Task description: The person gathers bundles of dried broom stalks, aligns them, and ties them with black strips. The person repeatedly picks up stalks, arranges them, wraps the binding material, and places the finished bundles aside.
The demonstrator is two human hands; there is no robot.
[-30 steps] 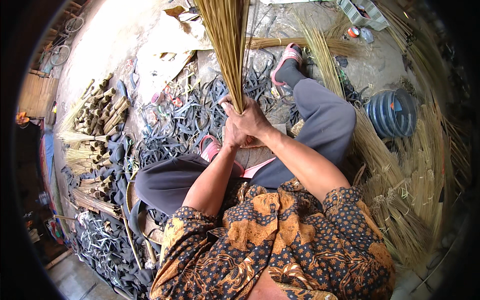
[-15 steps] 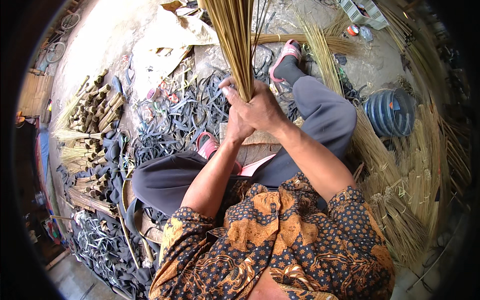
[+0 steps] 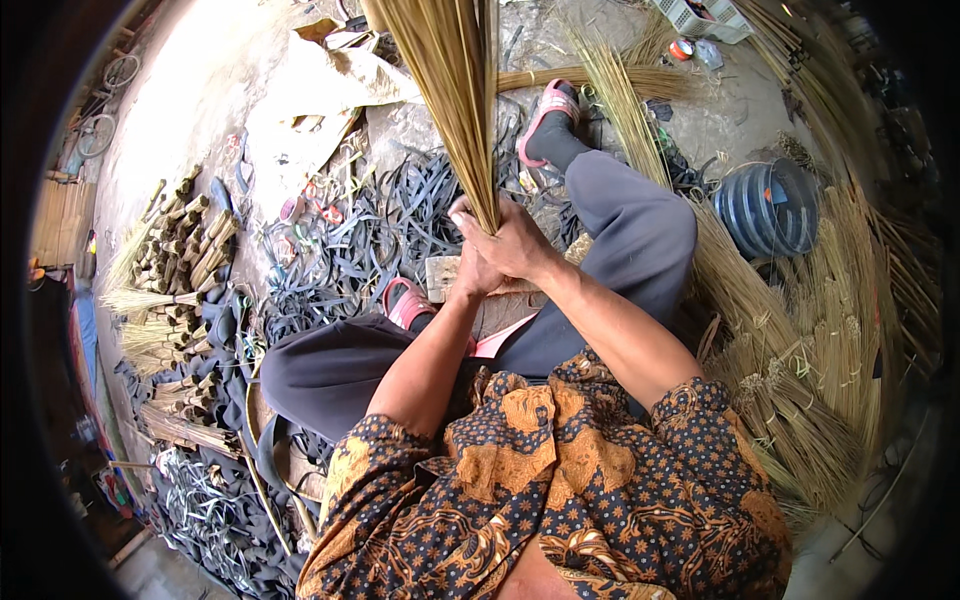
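A bundle of long thin brown sticks [image 3: 450,100] rises from my hands and fans out toward the top edge of the view. My right hand [image 3: 520,243] is wrapped round its narrow lower end. Just below and to the left, my left hand [image 3: 478,268] is closed against the same end, pressed close to the right hand; its fingers are partly hidden. Beneath my hands a worn wooden block [image 3: 442,278] lies between my legs, close to my pink sandal [image 3: 402,303].
Black rubber strips [image 3: 400,215] cover the floor ahead and left. Tied stick bundles [image 3: 180,240] are piled at the left; more stick bundles [image 3: 800,420] lie at the right beside a blue ribbed container [image 3: 765,210]. A white plastic crate [image 3: 702,18] stands at the far right.
Both hands, still round the stick bundle, have come lower and nearer to my body. The bundle's top now leans more to the left.
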